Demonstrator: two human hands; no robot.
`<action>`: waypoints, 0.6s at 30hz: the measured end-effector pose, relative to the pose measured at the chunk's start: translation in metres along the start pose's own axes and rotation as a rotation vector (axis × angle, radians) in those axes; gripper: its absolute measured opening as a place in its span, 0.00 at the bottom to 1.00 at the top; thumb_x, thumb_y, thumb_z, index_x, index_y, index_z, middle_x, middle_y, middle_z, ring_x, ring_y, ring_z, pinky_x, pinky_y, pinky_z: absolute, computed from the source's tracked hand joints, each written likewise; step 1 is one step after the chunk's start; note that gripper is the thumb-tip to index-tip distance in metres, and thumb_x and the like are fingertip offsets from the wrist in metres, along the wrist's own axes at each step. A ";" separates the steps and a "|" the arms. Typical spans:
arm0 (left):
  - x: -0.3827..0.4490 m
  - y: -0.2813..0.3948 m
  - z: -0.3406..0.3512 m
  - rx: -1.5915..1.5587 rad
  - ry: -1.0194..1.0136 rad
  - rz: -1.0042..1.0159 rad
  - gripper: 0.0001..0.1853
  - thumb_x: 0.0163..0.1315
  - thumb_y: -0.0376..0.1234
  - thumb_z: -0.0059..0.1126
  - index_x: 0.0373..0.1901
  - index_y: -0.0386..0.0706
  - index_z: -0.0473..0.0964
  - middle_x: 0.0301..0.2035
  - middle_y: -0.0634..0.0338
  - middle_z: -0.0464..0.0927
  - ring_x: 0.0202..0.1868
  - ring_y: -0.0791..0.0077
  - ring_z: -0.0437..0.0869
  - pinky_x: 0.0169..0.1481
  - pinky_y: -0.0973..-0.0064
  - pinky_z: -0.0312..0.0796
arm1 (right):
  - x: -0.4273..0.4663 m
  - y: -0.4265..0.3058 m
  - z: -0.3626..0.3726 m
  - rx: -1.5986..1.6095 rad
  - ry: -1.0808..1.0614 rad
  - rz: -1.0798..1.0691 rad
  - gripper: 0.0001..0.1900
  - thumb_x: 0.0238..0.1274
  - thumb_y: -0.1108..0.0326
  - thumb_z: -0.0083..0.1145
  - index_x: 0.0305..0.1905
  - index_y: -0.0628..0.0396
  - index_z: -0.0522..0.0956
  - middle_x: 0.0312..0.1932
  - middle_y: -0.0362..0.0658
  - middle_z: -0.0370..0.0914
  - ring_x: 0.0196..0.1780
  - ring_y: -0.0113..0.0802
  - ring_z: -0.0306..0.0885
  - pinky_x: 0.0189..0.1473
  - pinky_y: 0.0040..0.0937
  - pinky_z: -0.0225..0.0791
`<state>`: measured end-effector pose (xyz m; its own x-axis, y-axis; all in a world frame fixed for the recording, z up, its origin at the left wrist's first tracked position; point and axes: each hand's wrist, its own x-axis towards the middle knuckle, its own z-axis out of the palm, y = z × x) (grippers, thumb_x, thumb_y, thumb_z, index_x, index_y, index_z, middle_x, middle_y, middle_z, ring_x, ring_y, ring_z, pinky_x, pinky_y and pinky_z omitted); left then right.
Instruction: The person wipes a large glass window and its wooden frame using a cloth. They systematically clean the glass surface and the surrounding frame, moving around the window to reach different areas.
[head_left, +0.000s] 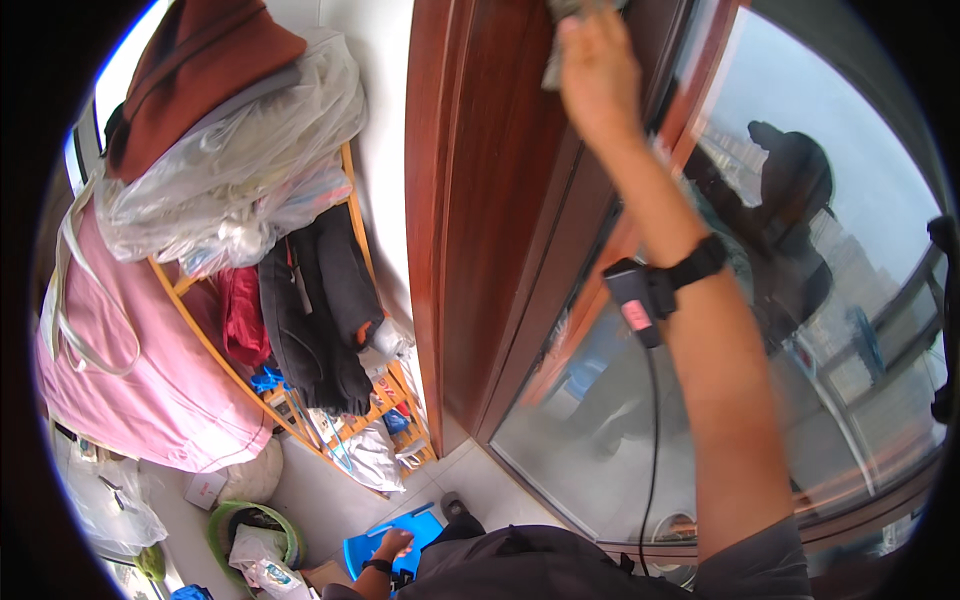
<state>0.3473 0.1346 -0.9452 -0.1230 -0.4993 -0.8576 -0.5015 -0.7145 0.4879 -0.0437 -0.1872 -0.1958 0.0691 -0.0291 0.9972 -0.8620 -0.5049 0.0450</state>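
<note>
My right hand (600, 82), at the top of the view, is raised against the reddish-brown wooden door frame (499, 187). In its fingers is a greyish cloth (553, 71), partly cut off by the picture's edge and pressed to the wood. A black strap with a small dark device (637, 289) circles that forearm, and a cable hangs from it. Low in the view, my left hand (397, 541) hangs beside my body, above a blue plastic piece (364, 551) on the floor. Nothing shows in this hand; its fingers are too small to make out clearly.
A glass door pane (645, 450) on the right mirrors a person in a cap. At left, a wooden rack (217, 349) carries dark trousers (322, 307), plastic bags (247, 172) and a pink cloth (142, 360). A green basket (217, 532) and my slippered foot (454, 508) are on the tiles.
</note>
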 end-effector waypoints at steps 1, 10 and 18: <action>0.002 0.012 -0.004 -0.017 0.040 0.027 0.12 0.65 0.40 0.56 0.30 0.42 0.81 0.26 0.60 0.83 0.25 0.72 0.84 0.25 0.74 0.75 | -0.022 -0.014 0.018 0.004 -0.027 0.105 0.26 0.79 0.61 0.49 0.75 0.58 0.67 0.76 0.64 0.61 0.72 0.67 0.67 0.70 0.46 0.66; 0.013 0.045 -0.073 0.039 0.306 0.185 0.16 0.63 0.40 0.52 0.30 0.40 0.85 0.24 0.54 0.86 0.22 0.66 0.86 0.29 0.67 0.80 | -0.426 -0.067 -0.023 0.142 -0.779 0.615 0.23 0.72 0.72 0.52 0.68 0.66 0.69 0.79 0.70 0.48 0.74 0.71 0.62 0.69 0.50 0.66; -0.059 0.016 -0.013 -0.191 0.319 -0.068 0.13 0.65 0.38 0.53 0.35 0.41 0.84 0.29 0.58 0.85 0.28 0.70 0.86 0.30 0.69 0.79 | -0.299 -0.041 0.022 0.169 -0.205 0.136 0.17 0.72 0.72 0.53 0.60 0.68 0.78 0.76 0.66 0.59 0.77 0.70 0.58 0.77 0.61 0.55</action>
<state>0.3575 0.1465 -0.8846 0.1932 -0.5536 -0.8100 -0.3268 -0.8148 0.4789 -0.0176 -0.1770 -0.4969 0.0732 -0.2716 0.9596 -0.7757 -0.6203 -0.1164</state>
